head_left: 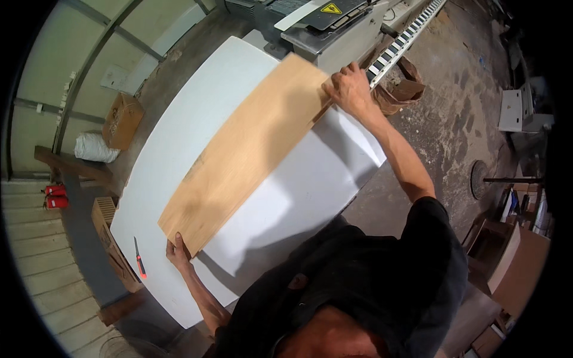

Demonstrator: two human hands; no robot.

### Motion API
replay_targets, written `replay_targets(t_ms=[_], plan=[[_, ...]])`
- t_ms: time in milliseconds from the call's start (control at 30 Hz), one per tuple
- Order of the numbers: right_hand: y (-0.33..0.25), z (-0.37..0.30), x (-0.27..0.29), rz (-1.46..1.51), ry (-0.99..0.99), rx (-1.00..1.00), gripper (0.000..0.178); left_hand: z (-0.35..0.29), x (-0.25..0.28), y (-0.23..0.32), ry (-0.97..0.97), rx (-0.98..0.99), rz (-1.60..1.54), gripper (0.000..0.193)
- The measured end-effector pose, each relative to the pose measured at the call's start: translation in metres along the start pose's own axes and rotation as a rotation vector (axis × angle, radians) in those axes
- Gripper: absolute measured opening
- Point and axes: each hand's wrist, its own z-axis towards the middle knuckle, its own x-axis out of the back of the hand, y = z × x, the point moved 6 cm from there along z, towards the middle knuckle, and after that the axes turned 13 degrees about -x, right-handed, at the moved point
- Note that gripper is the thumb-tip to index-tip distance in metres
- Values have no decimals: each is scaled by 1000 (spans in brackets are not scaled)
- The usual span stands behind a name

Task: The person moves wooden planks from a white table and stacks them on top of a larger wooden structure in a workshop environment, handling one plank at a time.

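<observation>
A yellow triangular warning label sits on the dark top of the machine at the upper edge. A brown cardboard box and a white sack rest against the left wall.

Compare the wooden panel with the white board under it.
The wooden panel is tan with visible grain; the white board is plain white. The panel is narrower and lies on top, while the board is wider and shows on both sides. The left hand and right hand grip the panel's ends, not the board. Both are flat sheets.
</observation>
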Motion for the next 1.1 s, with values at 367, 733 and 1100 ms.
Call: replay_targets(t_ms=[367, 733, 1100], plan=[[-33, -13, -118, 318, -128, -297, 51, 23, 5, -63, -76, -155, 51, 44], [41, -205, 14, 155, -305, -732, 50, 7, 33, -72, -286, -28, -70, 22], [90, -319, 54, 600, -277, -1179, 71, -59, 33, -1, -311, 41, 64, 52]])
